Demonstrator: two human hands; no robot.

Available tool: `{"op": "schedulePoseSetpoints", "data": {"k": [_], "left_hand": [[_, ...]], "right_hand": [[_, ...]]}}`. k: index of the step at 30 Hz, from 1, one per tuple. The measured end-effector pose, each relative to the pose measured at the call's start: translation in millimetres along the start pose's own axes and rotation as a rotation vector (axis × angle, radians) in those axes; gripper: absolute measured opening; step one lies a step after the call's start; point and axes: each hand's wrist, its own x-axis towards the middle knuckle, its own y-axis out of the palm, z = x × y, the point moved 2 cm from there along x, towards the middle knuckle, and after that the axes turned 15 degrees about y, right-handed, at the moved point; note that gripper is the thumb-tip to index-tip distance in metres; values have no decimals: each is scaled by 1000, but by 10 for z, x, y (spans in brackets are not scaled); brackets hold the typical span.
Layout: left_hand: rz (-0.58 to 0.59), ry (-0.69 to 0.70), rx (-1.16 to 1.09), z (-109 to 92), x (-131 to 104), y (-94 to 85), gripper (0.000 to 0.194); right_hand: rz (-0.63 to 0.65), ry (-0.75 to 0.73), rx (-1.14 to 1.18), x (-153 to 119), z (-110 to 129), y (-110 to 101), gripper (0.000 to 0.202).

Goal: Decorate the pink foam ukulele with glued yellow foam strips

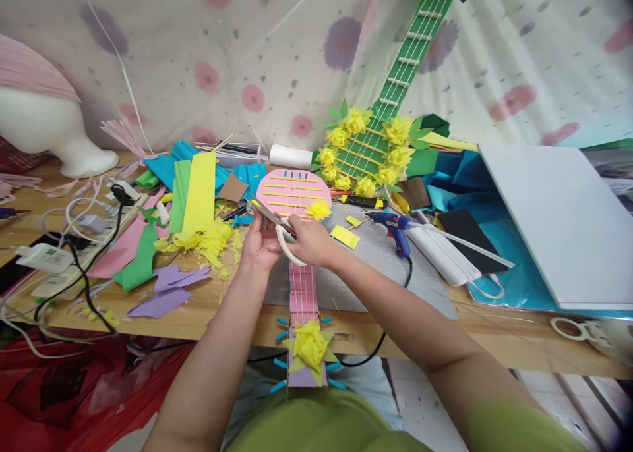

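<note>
Right hand (309, 241) clamps white-handled scissors (277, 226), blades apart; left hand (260, 244) grips the pink guitar (297, 195) beside them. Guitar: yellow strings, yellow flowers. Neck partly hidden under hands.

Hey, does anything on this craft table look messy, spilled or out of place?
Yes. Yellow paper scraps lie strewn beside the pink paper guitar, and tangled cables sprawl across the table's left end. The guitar's headstock overhangs the front edge.

Matt pink paper guitar (295, 195) lying on bare wood table (237, 310), scissors (277, 225) showing shiny metal blades, glossy white plastic handles, crinkled yellow tissue flower (309, 344)
</note>
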Motion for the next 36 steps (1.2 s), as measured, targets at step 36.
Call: {"op": "schedulePoseSetpoints", "data": {"k": [36], "left_hand": [[-331,314,-210,-86,-95,-274,13]], "right_hand": [[106,18,180,136,-37,-79,47]]}}
